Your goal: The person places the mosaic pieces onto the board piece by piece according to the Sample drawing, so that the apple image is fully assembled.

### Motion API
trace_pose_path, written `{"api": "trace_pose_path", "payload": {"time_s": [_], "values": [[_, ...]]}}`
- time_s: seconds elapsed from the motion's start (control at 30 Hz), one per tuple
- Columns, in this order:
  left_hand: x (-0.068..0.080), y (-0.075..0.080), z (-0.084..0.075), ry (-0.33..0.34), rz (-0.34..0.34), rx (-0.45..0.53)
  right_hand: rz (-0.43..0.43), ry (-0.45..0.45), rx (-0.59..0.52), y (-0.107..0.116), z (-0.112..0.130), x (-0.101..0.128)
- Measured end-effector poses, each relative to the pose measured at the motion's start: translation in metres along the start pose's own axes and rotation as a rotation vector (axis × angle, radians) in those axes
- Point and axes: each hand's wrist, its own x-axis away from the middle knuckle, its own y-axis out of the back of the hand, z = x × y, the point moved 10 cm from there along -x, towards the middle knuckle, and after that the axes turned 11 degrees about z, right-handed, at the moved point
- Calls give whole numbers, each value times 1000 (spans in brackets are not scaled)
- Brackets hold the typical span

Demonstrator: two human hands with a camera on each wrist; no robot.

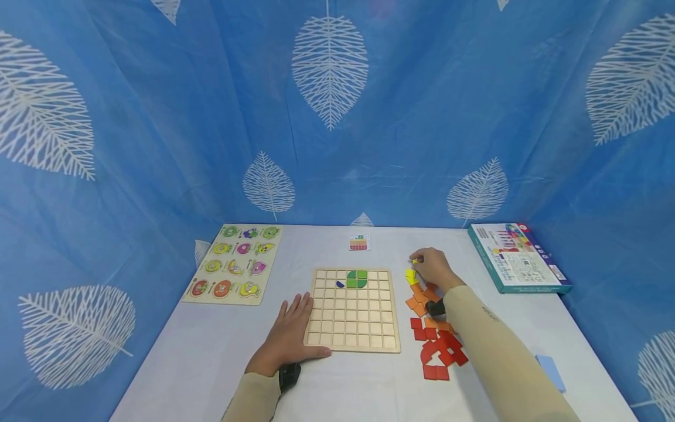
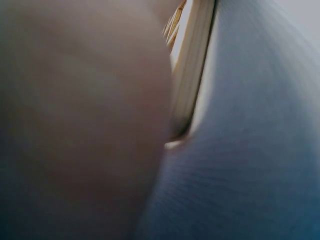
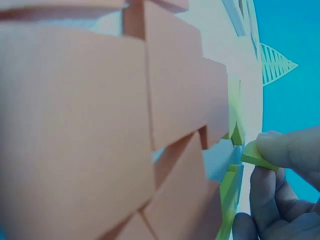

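Note:
A wooden grid board (image 1: 352,328) lies on the table with green pieces (image 1: 357,279) and a small blue piece (image 1: 340,284) in its top rows. My left hand (image 1: 289,335) lies flat on the table against the board's left lower corner, fingers straight; the left wrist view shows only the blurred hand and the board's edge (image 2: 192,75). To the right of the board my right hand (image 1: 431,266) pinches a small yellow piece (image 3: 257,156) over the yellow pieces (image 1: 411,275) at the far end of a pile. Orange pieces (image 3: 170,100) fill the right wrist view.
Orange pieces (image 1: 420,300) and red pieces (image 1: 440,351) lie scattered right of the board. A small picture card (image 1: 358,242) sits behind it. A fruit peg puzzle (image 1: 234,264) lies at the left, a teal box (image 1: 517,258) at the right, a blue block (image 1: 551,370) near the right edge.

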Motion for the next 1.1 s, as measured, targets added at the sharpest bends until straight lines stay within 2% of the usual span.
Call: {"api": "trace_pose_path", "payload": {"time_s": [0.27,0.5,0.7,0.9,1.1], "values": [[0,1,0,-2,-7,-4,-14,32,-56,1,8,5],[1,2,-1,-18,-8,4,-27,101,-85,-5,34,9],[-1,-1,2,-2,4,-11,-11,161,-99,-23,59,8],[-1,-1,3,5,-3,-8,48,231,-124,-48,88,6],[-2,-2,3,11,6,-1,83,258,-141,-67,110,8]]}}
